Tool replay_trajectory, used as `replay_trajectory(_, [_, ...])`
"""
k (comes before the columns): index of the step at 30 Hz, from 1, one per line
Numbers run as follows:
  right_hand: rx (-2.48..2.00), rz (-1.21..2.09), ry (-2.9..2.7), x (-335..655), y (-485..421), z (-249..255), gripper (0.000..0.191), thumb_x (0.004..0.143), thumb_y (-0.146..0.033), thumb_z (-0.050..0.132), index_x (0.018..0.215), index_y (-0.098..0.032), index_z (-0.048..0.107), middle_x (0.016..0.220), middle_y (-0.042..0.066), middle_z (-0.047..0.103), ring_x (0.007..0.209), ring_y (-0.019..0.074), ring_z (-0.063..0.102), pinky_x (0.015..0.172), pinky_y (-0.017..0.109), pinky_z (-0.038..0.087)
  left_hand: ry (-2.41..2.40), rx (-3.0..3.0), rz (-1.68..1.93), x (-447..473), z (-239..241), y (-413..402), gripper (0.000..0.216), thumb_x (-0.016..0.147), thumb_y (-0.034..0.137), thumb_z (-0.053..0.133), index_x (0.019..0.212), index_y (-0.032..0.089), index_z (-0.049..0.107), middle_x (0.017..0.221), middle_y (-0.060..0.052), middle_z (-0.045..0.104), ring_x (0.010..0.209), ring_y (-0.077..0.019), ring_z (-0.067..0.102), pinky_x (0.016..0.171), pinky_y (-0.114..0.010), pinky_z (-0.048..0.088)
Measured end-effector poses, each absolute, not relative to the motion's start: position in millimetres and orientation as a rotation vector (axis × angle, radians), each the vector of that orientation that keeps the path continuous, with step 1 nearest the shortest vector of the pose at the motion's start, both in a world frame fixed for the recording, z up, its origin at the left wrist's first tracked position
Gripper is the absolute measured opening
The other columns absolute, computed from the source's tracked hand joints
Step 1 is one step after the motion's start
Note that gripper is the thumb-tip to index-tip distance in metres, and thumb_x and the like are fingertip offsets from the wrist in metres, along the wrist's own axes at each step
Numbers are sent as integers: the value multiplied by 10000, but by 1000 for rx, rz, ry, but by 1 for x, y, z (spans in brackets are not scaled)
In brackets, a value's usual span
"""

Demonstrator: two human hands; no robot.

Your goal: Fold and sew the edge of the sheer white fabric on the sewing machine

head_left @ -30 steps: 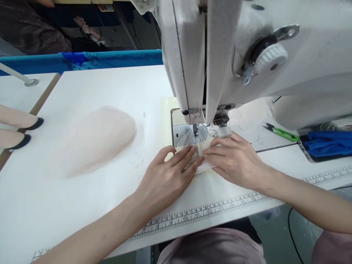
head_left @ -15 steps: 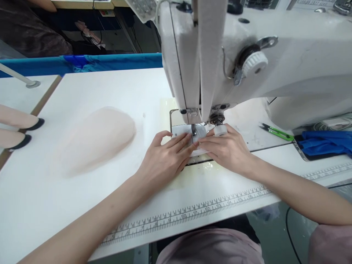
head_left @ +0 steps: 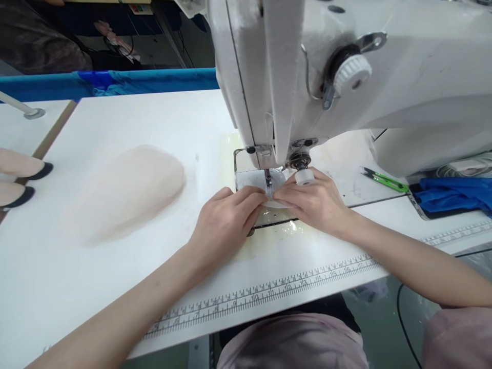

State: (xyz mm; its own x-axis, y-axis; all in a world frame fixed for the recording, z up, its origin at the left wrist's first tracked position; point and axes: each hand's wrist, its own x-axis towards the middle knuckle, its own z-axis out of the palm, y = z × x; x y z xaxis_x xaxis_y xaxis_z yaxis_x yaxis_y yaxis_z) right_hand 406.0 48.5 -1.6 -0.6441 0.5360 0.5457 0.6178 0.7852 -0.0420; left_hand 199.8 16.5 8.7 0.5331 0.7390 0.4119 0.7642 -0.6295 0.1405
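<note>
A small piece of thin whitish fabric (head_left: 282, 204) lies on the needle plate under the presser foot (head_left: 268, 178) of a white sewing machine (head_left: 246, 66). My left hand (head_left: 226, 218) is closed at the near left of the foot, its bent fingers and thumb pinching the fabric's edge. Just right of the foot, my right hand (head_left: 317, 202) has its fingers pressed together on the same fabric, beneath a white knob (head_left: 305, 177). The fingertips of both hands nearly meet in front of the needle. Much of the fabric is hidden by them.
A pale sheer beige piece (head_left: 142, 189) lies on the white table (head_left: 126, 287) to the left. Green thread snips (head_left: 386, 181), a phone (head_left: 421, 207) and blue cloth (head_left: 453, 195) are at right. A ruler strip (head_left: 255, 297) runs along the front edge. Another person's clothing (head_left: 42, 41) shows behind.
My left hand has gone from fingers stretched flat to fingers bent in a pinch. My right hand stays almost in place on the fabric. The view has shifted slightly.
</note>
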Motion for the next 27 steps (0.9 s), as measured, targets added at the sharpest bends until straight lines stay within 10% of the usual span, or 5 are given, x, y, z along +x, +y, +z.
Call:
replay_trajectory(18, [-1030,60,-2363,408,50,1,230,941,-277,537,836,-199,726,644,-19,670,633,143,584,729,300,424,-1675,-3129,-985,198,16,39,290,927,255,498,707,173,669,755,-11,509,654,-114,511,586,-262,427])
replay_trajectory(27, [-736,-184,-2447,409,39,1,229,873,-88,506,825,-178,711,893,-1,751,909,168,655,840,327,431,-971,-2570,-552,198,2,11,243,882,184,586,1113,214,654,1153,-63,680,1016,-251,607,807,-409,419])
